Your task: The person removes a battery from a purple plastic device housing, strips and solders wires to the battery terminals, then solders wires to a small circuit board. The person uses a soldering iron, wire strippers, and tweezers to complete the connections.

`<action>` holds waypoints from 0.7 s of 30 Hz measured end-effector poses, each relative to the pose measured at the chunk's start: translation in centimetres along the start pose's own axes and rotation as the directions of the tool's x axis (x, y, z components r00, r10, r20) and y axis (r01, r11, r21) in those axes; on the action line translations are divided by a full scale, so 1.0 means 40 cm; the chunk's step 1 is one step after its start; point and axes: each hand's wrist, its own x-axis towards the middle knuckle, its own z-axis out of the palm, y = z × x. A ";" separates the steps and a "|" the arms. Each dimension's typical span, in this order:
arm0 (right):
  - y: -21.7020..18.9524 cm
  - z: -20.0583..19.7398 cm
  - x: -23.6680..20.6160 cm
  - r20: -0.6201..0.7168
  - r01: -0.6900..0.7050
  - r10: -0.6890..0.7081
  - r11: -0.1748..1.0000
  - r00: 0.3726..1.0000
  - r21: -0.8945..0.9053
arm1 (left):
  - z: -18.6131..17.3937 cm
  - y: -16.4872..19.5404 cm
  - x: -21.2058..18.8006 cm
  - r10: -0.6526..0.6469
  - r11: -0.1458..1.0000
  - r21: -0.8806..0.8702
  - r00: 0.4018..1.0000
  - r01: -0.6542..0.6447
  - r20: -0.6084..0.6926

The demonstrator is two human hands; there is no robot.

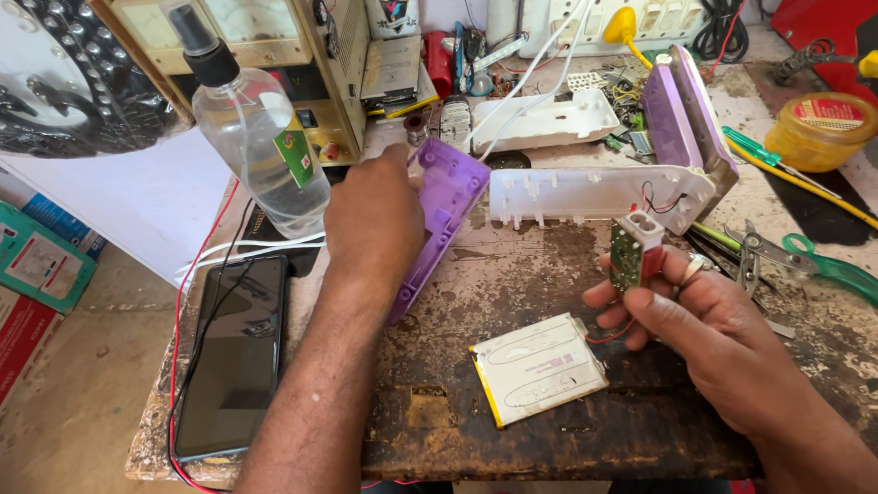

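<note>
My left hand [372, 215] grips the upper end of a purple plastic casing half [444, 205] that leans tilted on the worn wooden bench [568, 421]. My right hand [699, 329] pinches a small green circuit board with a white socket block [631, 249], held above the bench. Thin red wires run from that board to a flat white battery pack [535, 367] lying below it. A white inner frame [596, 191] lies just beyond, joined at its right end to another purple and white casing part [688, 124].
A clear spray bottle [258, 136] stands at the left by a yellow metered power supply [278, 45]. A dark phone [232, 353] lies at the bench's left edge. Green-handled pliers [821, 267], a yellow tin [821, 129] and a switch board [636, 1] sit right and back.
</note>
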 end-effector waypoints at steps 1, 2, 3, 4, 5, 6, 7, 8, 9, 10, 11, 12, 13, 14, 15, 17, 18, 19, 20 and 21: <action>-0.003 0.003 -0.001 0.000 -0.001 0.001 1.000 1.000 -0.001 | 0.000 0.004 -0.001 -0.016 1.000 0.023 1.000 0.015 0.027; -0.006 0.006 -0.001 0.000 -0.003 0.003 1.000 1.000 0.000 | -0.002 0.010 -0.005 -0.006 0.999 0.038 1.000 0.006 0.008; -0.011 0.008 -0.002 -0.001 -0.004 0.004 1.000 1.000 -0.001 | -0.004 0.018 -0.011 0.005 0.999 0.052 1.000 -0.004 -0.012; -0.014 0.011 -0.002 0.008 0.006 -0.006 1.000 1.000 0.008 | -0.007 0.028 -0.019 0.016 0.998 0.067 0.999 -0.014 -0.031; -0.017 0.013 -0.003 0.015 0.015 -0.015 1.000 1.000 0.018 | -0.009 0.041 -0.029 0.109 0.993 -0.029 0.981 -0.115 -0.161; -0.020 0.014 -0.004 0.022 0.026 -0.026 0.999 0.999 0.027 | -0.010 0.057 -0.041 0.186 0.968 -0.110 0.937 -0.227 -0.297; -0.021 0.014 -0.004 0.018 0.002 -0.003 0.998 1.000 0.057 | -0.010 0.075 -0.054 0.242 0.923 -0.173 0.868 -0.344 -0.433; -0.021 0.013 -0.004 0.015 -0.023 0.021 0.996 1.000 0.088 | -0.007 0.094 -0.070 0.291 0.884 -0.224 0.859 -0.410 -0.422; -0.020 0.011 -0.004 0.009 -0.046 0.045 0.992 0.999 0.120 | -0.004 0.113 -0.086 0.342 0.837 -0.274 0.844 -0.473 -0.413; -0.018 0.007 -0.005 0.019 -0.045 0.042 0.989 0.999 0.140 | -0.001 0.130 -0.100 0.402 0.758 -0.383 0.840 -0.528 -0.364; -0.013 0.005 -0.006 0.029 -0.047 0.043 0.986 0.999 0.159 | 0.002 0.144 -0.115 0.464 0.666 -0.491 0.827 -0.562 -0.318; -0.007 0.004 -0.003 0.042 -0.049 0.042 0.982 0.998 0.180 | 0.007 0.158 -0.127 0.513 0.602 -0.553 0.810 -0.576 -0.285; -0.001 0.005 0.000 0.051 -0.048 0.039 0.981 0.998 0.190 | 0.010 0.169 -0.138 0.562 0.536 -0.612 0.787 -0.581 -0.255; 0.004 0.003 0.003 0.060 -0.047 0.036 0.979 0.998 0.199 | 0.014 0.178 -0.145 0.610 0.467 -0.669 0.759 -0.578 -0.230; 0.009 0.003 0.004 0.071 -0.047 0.032 0.977 0.997 0.210 | 0.017 0.184 -0.151 0.611 0.453 -0.705 0.766 -0.545 -0.199; 0.012 0.001 0.003 0.059 -0.036 0.022 0.967 0.998 0.252 | 0.021 0.186 -0.158 0.614 0.428 -0.770 0.777 -0.474 -0.136; 0.011 -0.001 0.002 0.053 -0.032 0.018 0.961 0.998 0.273 | 0.022 0.184 -0.158 0.598 0.430 -0.814 0.799 -0.391 -0.068; 0.009 -0.002 0.000 0.065 -0.036 0.019 0.963 0.998 0.268 | 0.024 0.181 -0.155 0.582 0.429 -0.851 0.813 -0.303 0.003; 0.006 -0.003 -0.002 0.077 -0.040 0.020 0.964 0.997 0.263 | 0.028 0.179 -0.154 0.567 0.425 -0.879 0.820 -0.213 0.076; 0.002 -0.003 -0.003 0.090 -0.043 0.021 0.965 0.996 0.258 | 0.033 0.177 -0.153 0.574 0.410 -0.885 0.817 -0.223 0.060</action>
